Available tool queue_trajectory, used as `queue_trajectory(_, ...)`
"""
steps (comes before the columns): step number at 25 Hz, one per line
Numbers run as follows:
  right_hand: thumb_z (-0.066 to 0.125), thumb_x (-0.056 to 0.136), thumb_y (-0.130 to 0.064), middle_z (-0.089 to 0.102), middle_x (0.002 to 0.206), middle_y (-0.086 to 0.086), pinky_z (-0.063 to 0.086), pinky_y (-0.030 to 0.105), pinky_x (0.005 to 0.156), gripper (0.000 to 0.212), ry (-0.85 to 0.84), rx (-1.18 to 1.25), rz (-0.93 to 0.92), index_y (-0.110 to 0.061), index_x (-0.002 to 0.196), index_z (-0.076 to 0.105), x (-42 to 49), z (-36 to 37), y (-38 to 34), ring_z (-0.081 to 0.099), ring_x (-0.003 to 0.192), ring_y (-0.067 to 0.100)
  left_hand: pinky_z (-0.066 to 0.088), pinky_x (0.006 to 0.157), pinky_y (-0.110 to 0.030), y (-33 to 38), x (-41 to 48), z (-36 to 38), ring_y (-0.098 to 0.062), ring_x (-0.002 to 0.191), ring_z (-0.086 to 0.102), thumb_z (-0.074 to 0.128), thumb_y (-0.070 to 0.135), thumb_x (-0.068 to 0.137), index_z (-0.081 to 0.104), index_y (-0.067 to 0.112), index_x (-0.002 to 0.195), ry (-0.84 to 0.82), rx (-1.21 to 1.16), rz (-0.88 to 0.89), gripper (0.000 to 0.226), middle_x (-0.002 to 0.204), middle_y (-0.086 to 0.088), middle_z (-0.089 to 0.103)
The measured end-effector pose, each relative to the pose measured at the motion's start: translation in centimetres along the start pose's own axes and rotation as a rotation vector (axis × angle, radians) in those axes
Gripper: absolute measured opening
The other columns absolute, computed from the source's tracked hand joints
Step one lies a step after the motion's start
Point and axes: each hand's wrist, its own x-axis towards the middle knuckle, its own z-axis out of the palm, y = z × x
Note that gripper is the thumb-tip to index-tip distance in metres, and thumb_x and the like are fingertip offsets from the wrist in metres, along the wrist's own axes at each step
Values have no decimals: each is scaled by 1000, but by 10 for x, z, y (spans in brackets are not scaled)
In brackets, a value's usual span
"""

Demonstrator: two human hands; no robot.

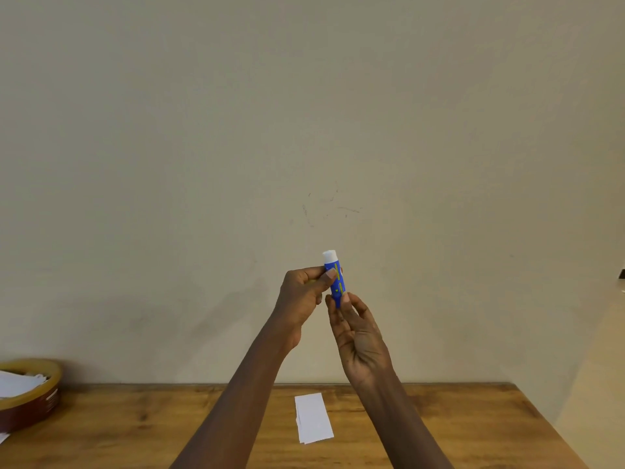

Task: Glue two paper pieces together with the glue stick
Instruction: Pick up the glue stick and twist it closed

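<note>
A blue glue stick [336, 278] with a white top stands upright in the air in front of the wall, held between both hands. My left hand [301, 296] pinches its upper body with thumb and fingers. My right hand [358, 330] grips its lower end with the fingertips. On the wooden table [456, 431] below, between my forearms, lie white paper pieces [313, 418] stacked one on the other, slightly offset.
A round brown-and-yellow container [32, 397] with white paper scraps in it stands at the table's far left. A plain beige wall rises right behind the table. The table's right edge runs diagonally at the lower right.
</note>
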Motion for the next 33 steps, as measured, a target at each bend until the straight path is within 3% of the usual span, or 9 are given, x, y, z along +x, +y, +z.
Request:
queue_trajectory(2, 61, 72, -13, 74, 73, 12, 59, 23, 58, 24, -26, -59, 20, -5, 95, 60, -2, 2, -3, 72, 68, 18, 37, 60, -20, 4, -2, -4, -13, 63, 39, 52, 22, 88, 68, 17, 93, -57, -70, -49, 18, 84, -9, 57)
queue_trajectory(6, 52, 82, -39, 71, 58, 11, 53, 17, 41, 44, 2, -72, 194, 3, 91, 59, -5, 5, -9, 66, 45, 11, 38, 62, -20, 6, -4, -10, -14, 62, 34, 52, 25, 88, 68, 20, 95, -114, -66, -88, 18, 90, -8, 56)
queue_trajectory(12, 55, 81, 1, 66, 79, 16, 57, 20, 52, 7, 24, 61, 54, -2, 84, 60, -6, 3, 0, 70, 59, 14, 37, 52, -12, 4, -4, 0, -12, 53, 34, 54, 20, 87, 67, 6, 101, 22, 57, -33, 24, 73, -6, 55)
queue_trajectory(16, 54, 76, 16, 58, 78, 15, 57, 17, 56, 26, 121, -120, -138, -7, 63, 53, -4, 4, 6, 68, 55, 11, 39, 59, -21, 0, -7, 13, -6, 56, 43, 59, 16, 83, 68, 4, 99, 152, 113, -44, 22, 79, -4, 61)
queue_trajectory(19, 62, 71, 10, 56, 81, 15, 56, 16, 59, 26, 143, -306, -249, -11, 61, 50, -7, 1, 6, 66, 72, 19, 37, 57, -22, -1, -11, 12, -12, 53, 38, 59, 18, 84, 67, 2, 99, 137, 39, -87, 23, 72, -3, 57)
queue_trajectory(22, 63, 75, -18, 66, 76, 11, 57, 19, 53, 10, -10, -191, -32, -11, 77, 56, -14, -2, -4, 67, 67, 20, 35, 59, -22, 1, -11, 0, -15, 56, 32, 55, 21, 87, 66, 4, 101, 17, -39, -110, 25, 76, -8, 54)
queue_trajectory(25, 48, 86, -43, 69, 57, 9, 54, 17, 43, 44, -4, -207, 203, -2, 88, 63, -16, -4, -12, 63, 44, 11, 37, 65, -24, 1, -10, -7, -16, 64, 38, 51, 25, 89, 65, 9, 106, -64, 10, -89, 28, 89, -11, 55)
queue_trajectory(30, 49, 87, -28, 66, 50, 9, 51, 16, 38, 33, -9, 46, 293, 4, 91, 57, -17, 0, -9, 61, 39, 8, 35, 63, -23, 2, -10, -5, -14, 61, 32, 49, 26, 89, 64, 9, 110, -83, 34, -36, 30, 88, -12, 53)
queue_trajectory(33, 52, 84, -14, 70, 62, 14, 56, 19, 48, 21, -19, 120, 171, 3, 95, 57, -17, 0, -6, 68, 51, 11, 36, 54, -13, 4, -8, -2, -12, 56, 30, 50, 23, 89, 64, 6, 108, -41, 61, 3, 29, 64, 3, 56)
